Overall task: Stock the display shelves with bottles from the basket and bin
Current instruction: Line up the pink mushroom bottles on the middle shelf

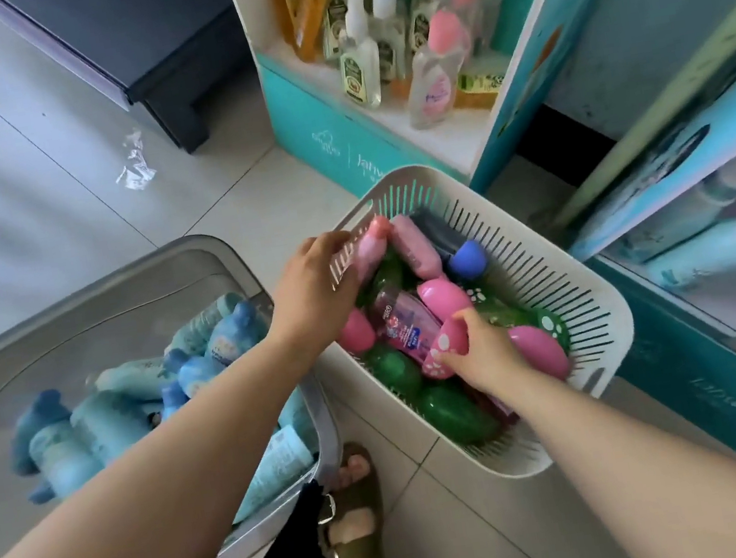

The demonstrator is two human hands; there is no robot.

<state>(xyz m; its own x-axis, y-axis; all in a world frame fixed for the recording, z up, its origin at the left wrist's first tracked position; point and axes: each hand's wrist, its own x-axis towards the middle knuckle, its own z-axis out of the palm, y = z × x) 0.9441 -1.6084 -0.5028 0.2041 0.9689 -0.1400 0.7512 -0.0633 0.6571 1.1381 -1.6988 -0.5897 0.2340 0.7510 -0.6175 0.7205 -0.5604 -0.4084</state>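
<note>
A white slotted basket [565, 275] on the floor holds several pink, green and blue bottles. My left hand [313, 283] reaches over its left rim and grips a pink bottle [371, 249] lying at the far left corner. My right hand [480, 347] pinches a pink-capped bottle with white paw prints [445, 343] in the middle of the basket. Beside the basket on the left, a grey bin [124, 290] is full of blue bottles [203, 355]. The teal display shelf [443, 129] behind the basket carries clear bottles with white and pink caps [430, 78].
A second teal shelf unit [715, 269] stands close on the right of the basket. A dark cabinet [153, 56] and a scrap of clear plastic [135, 164] lie on the tiled floor at the back left. My sandalled foot [352, 515] is between bin and basket.
</note>
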